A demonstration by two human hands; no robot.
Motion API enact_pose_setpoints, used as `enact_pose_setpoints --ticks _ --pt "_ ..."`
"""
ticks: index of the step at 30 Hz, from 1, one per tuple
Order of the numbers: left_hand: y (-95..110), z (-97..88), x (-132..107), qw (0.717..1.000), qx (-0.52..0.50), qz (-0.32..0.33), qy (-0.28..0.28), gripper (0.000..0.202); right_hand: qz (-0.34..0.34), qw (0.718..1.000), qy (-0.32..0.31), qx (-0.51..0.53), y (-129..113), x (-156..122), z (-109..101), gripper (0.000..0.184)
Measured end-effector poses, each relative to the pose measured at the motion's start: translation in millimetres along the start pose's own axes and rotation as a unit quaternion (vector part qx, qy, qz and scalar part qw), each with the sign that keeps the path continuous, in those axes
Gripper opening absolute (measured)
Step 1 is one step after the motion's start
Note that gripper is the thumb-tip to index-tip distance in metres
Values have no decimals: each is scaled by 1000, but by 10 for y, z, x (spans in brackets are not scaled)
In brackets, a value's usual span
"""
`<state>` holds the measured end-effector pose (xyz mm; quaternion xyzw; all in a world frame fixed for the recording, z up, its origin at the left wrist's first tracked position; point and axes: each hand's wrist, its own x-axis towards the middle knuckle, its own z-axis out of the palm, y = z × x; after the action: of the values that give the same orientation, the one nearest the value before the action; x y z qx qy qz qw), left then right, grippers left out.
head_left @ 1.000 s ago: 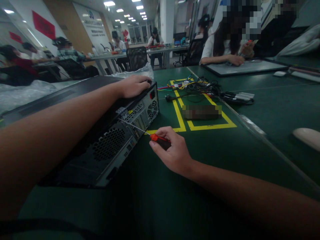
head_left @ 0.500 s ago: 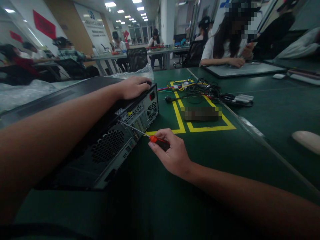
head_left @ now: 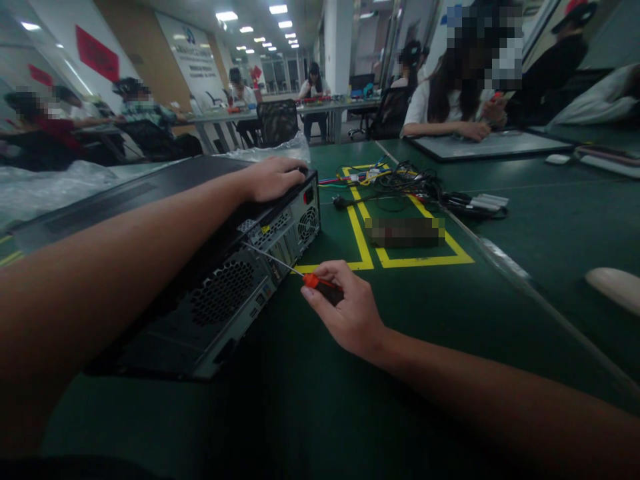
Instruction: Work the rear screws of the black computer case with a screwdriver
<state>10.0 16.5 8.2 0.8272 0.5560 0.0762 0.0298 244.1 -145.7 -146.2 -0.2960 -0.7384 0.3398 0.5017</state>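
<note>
Green tabletop [head_left: 450, 307] fills most of the view. On it, to the left, a black desktop computer case [head_left: 195, 280] lies on its side, rear panel angled toward the right hand. Clear plastic sheeting [head_left: 55, 183] is bunched beyond the case; at far right, a flat framed panel [head_left: 490, 143] lies before a co-worker. Yellow tape [head_left: 425, 262] marks outlines on the table, with a tangled cable bundle [head_left: 410, 179] across their far end. Right hand [head_left: 347, 310]: fingers closed around the handle of a red-and-black screwdriver [head_left: 324, 287], its shaft angled up to the rear panel near the upper edge — exact tip contact too small to resolve. Left hand [head_left: 277, 179]: open, palm down on the case's upper face, beside the rear edge. Rear-panel details: honeycomb vent [head_left: 225, 293], round fan grille [head_left: 307, 225], red switch [head_left: 308, 197].
</note>
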Motion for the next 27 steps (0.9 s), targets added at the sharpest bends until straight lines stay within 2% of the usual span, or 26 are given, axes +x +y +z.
enact_pose_setpoints --ticks 15,19,24,27 --pt "-42 11 23 1000 0 9 3 83 3 1000 -10 10 -26 19 -22 12" --pt "-40 6 20 1000 21 6 2 81 -15 1000 -9 -4 -17 30 -23 16" --pt "-25 4 8 1000 12 -1 -1 82 -6 1000 -2 13 -6 16 -7 22" --pt "-12 2 -5 1000 2 -5 8 83 -2 1000 -7 16 -6 15 2 19"
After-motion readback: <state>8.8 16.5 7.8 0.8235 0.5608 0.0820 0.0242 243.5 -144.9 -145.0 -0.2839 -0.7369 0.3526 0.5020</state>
